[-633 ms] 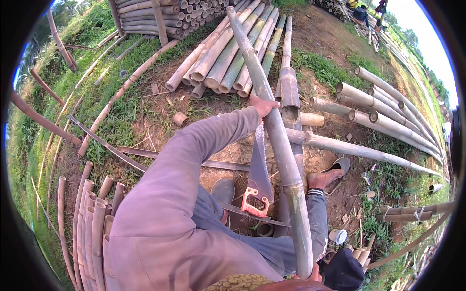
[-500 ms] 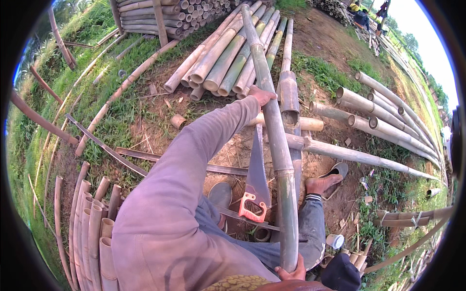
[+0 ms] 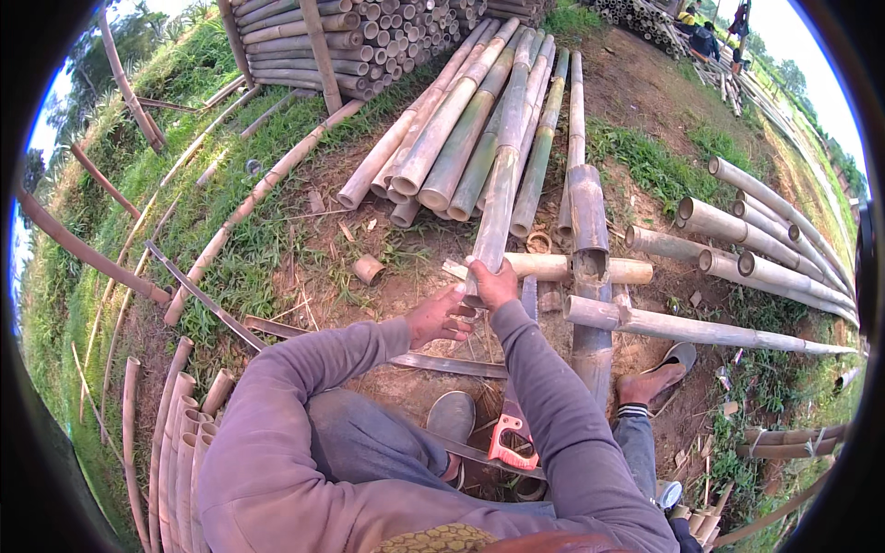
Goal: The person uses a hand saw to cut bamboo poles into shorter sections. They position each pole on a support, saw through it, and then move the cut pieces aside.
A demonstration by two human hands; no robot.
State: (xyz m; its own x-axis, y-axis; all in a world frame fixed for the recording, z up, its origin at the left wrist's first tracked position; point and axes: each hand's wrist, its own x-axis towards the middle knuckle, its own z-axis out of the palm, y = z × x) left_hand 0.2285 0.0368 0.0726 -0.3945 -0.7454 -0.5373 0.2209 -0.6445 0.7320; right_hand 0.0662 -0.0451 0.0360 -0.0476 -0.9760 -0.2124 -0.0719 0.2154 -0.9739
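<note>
A long bamboo pole [image 3: 499, 212] slopes away from me, its far part over the bamboo pile [image 3: 442, 157]. My right hand [image 3: 496, 285] is wrapped round its near end. Just left of that end is my left hand [image 3: 441, 316], its fingers apart and gripping nothing. Under my right forearm is a handsaw with an orange-red handle [image 3: 513, 444], its blade partly covered by the sleeve. A short crosswise bamboo piece [image 3: 544, 267] lies beyond my hands, next to a thick upright-looking bamboo length [image 3: 588, 207] with an open end.
More poles [image 3: 747, 240] lie at the right, with one long pole [image 3: 710, 329] stretching toward them. Short bamboo pieces [image 3: 180, 452] stand bunched at the lower left. A stacked bamboo rack [image 3: 350, 46] rises at the back. A cut ring [image 3: 368, 269] lies on the soil. People are far off, upper right.
The bamboo pole has slid forward, away from my body, onto the pile. My left hand has let go of it and come back; my right hand has moved forward with its near end.
</note>
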